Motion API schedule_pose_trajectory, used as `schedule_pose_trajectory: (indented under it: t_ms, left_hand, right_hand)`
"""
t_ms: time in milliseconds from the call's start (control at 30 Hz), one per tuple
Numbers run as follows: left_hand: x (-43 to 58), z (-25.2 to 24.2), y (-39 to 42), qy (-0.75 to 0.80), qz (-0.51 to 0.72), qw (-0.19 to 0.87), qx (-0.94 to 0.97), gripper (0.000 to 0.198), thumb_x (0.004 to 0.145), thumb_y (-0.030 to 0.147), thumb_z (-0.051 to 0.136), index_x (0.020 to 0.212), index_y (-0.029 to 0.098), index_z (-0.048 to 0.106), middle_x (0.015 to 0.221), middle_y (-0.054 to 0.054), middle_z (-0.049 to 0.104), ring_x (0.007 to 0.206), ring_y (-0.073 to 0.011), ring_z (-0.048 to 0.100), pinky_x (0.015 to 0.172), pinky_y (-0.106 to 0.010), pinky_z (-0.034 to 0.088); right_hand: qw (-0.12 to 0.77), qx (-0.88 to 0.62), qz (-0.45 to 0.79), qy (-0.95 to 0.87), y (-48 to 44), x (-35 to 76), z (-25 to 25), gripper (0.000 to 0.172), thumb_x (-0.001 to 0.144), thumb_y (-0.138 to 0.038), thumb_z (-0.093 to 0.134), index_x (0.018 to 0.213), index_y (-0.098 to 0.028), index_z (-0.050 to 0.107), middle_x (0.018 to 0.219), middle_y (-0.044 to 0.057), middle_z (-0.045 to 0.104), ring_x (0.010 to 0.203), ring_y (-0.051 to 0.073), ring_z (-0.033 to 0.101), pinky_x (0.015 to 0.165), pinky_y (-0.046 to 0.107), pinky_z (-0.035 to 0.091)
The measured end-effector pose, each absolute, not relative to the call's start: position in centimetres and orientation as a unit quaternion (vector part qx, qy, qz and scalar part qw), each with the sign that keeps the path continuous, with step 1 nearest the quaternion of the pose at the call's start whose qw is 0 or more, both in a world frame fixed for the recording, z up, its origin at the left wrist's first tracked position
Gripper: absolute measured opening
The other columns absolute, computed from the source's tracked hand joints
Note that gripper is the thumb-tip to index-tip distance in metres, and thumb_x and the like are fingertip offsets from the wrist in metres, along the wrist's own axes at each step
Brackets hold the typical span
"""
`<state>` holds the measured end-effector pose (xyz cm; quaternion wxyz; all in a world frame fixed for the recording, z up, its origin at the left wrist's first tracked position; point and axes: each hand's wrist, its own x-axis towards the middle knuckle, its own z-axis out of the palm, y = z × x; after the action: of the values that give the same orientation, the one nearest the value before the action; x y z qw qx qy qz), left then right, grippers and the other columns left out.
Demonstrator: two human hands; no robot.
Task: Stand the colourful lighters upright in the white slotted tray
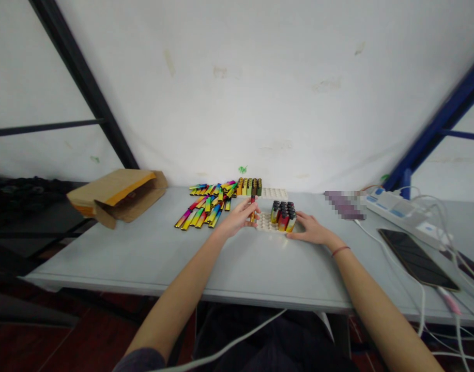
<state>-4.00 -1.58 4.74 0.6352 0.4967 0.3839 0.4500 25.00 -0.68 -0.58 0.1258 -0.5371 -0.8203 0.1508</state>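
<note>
My left hand (pixel 239 219) is closed around a slim upright lighter (pixel 253 209) with a dark top and a shiny body. It is at the left end of a white holed tray (pixel 265 222); whether the lighter touches the tray I cannot tell. Several black-topped lighters (pixel 283 214) stand upright in the tray's right part, their bodies red, yellow and silvery. At that end my right hand (pixel 311 230) grips the tray's edge, thumb at the near corner and fingers behind. Left of my left hand lies a loose pile of shiny rainbow-coloured lighters (pixel 205 206).
Behind stands a second white holed tray (pixel 275 193), its left part filled with upright yellow and green pieces (pixel 249 186). An open cardboard box (pixel 118 194) lies at left. On the right are a phone (pixel 417 258), a power strip (pixel 407 217) and white cables (pixel 392 253). A wall (pixel 237 103) rises behind.
</note>
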Motion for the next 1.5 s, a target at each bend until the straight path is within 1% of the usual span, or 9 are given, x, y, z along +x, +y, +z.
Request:
schedule_pose_trajectory:
  t_ms: [100, 233, 400, 500, 600, 833, 1033, 1333, 1500]
  left_hand:
    - [-3.9, 4.9, -1.7, 0.368, 0.447, 0.654, 0.487, 0.034, 0.082, 0.036, 0.079, 0.106, 0.020, 0.061, 0.087, 0.001, 0.060, 0.070, -0.0094, 0.061, 0.056, -0.020, 0.052]
    - [-3.6, 5.3, -1.9, 0.356, 0.451, 0.694, 0.434, 0.031, 0.078, 0.035, 0.080, 0.092, 0.021, 0.056, 0.077, 0.005, 0.053, 0.062, -0.0083, 0.055, 0.050, -0.018, 0.044]
    - [-3.3, 5.6, -1.8, 0.340, 0.448, 0.733, 0.383, 0.022, 0.085, 0.035, 0.068, 0.090, 0.023, 0.051, 0.064, 0.008, 0.042, 0.049, -0.0076, 0.041, 0.044, -0.017, 0.033]
    - [-3.4, 5.6, -1.6, 0.339, 0.445, 0.741, 0.373, 0.024, 0.090, 0.044, 0.058, 0.085, 0.021, 0.052, 0.061, 0.006, 0.040, 0.047, -0.0082, 0.038, 0.042, -0.017, 0.028]
    - [-3.5, 5.5, -1.4, 0.341, 0.449, 0.738, 0.370, 0.033, 0.092, 0.049, 0.051, 0.079, 0.019, 0.053, 0.061, 0.004, 0.043, 0.048, -0.0086, 0.039, 0.043, -0.019, 0.028]
    - [-3.5, 5.2, -1.3, 0.356, 0.469, 0.722, 0.363, 0.027, 0.088, 0.042, 0.046, 0.073, 0.020, 0.047, 0.061, 0.004, 0.043, 0.047, -0.0090, 0.037, 0.043, -0.019, 0.026]
    - [-3.6, 5.4, -1.1, 0.364, 0.486, 0.695, 0.386, 0.017, 0.085, 0.033, 0.047, 0.074, 0.021, 0.045, 0.060, 0.007, 0.034, 0.046, -0.0084, 0.031, 0.043, -0.017, 0.023]
    - [-2.8, 5.4, -1.2, 0.386, 0.498, 0.683, 0.369, 0.013, 0.087, 0.028, 0.042, 0.075, 0.021, 0.043, 0.059, 0.007, 0.032, 0.045, -0.0081, 0.029, 0.042, -0.016, 0.021]
    - [-2.7, 5.0, -1.1, 0.372, 0.507, 0.679, 0.379, 0.021, 0.090, 0.036, 0.047, 0.075, 0.021, 0.044, 0.059, 0.008, 0.034, 0.045, -0.0078, 0.031, 0.042, -0.016, 0.023]
  right_hand:
    - [0.124, -0.533, 0.151, -0.823, -0.8, 24.9, -0.3, 0.092, 0.079, -0.076, 0.062, 0.152, -0.021, 0.049, 0.159, 0.017, 0.045, 0.148, 0.042, 0.037, 0.124, 0.062, 0.022]
    - [0.120, -0.533, 0.152, -0.823, -0.8, 25.0, -0.2, 0.094, 0.079, -0.077, 0.062, 0.152, -0.020, 0.049, 0.160, 0.017, 0.044, 0.147, 0.042, 0.038, 0.123, 0.060, 0.024]
    - [0.123, -0.528, 0.150, -0.827, -0.6, 25.2, -0.4, 0.094, 0.078, -0.080, 0.061, 0.149, -0.018, 0.053, 0.158, 0.018, 0.045, 0.146, 0.041, 0.040, 0.123, 0.057, 0.026]
    - [0.125, -0.522, 0.151, -0.830, -0.6, 25.3, -0.5, 0.091, 0.079, -0.079, 0.060, 0.147, -0.019, 0.055, 0.158, 0.018, 0.046, 0.146, 0.039, 0.041, 0.123, 0.056, 0.026]
    - [0.130, -0.522, 0.150, -0.829, -0.5, 25.3, -0.6, 0.088, 0.079, -0.078, 0.061, 0.145, -0.020, 0.057, 0.158, 0.018, 0.046, 0.145, 0.039, 0.042, 0.123, 0.057, 0.026]
    - [0.130, -0.523, 0.148, -0.829, -0.5, 25.4, -0.8, 0.087, 0.079, -0.077, 0.061, 0.144, -0.019, 0.058, 0.157, 0.018, 0.046, 0.145, 0.039, 0.042, 0.123, 0.056, 0.027]
    - [0.140, -0.521, 0.147, -0.829, -0.3, 25.5, -1.2, 0.087, 0.079, -0.077, 0.062, 0.145, -0.020, 0.057, 0.157, 0.018, 0.047, 0.144, 0.039, 0.043, 0.122, 0.057, 0.027]
    - [0.134, -0.522, 0.151, -0.829, -0.4, 25.3, -0.9, 0.090, 0.080, -0.078, 0.061, 0.147, -0.018, 0.055, 0.158, 0.019, 0.045, 0.145, 0.038, 0.043, 0.123, 0.056, 0.027]
    - [0.131, -0.530, 0.154, -0.823, -0.6, 25.2, -0.8, 0.091, 0.079, -0.079, 0.061, 0.147, -0.020, 0.055, 0.159, 0.018, 0.045, 0.146, 0.040, 0.040, 0.123, 0.059, 0.024]
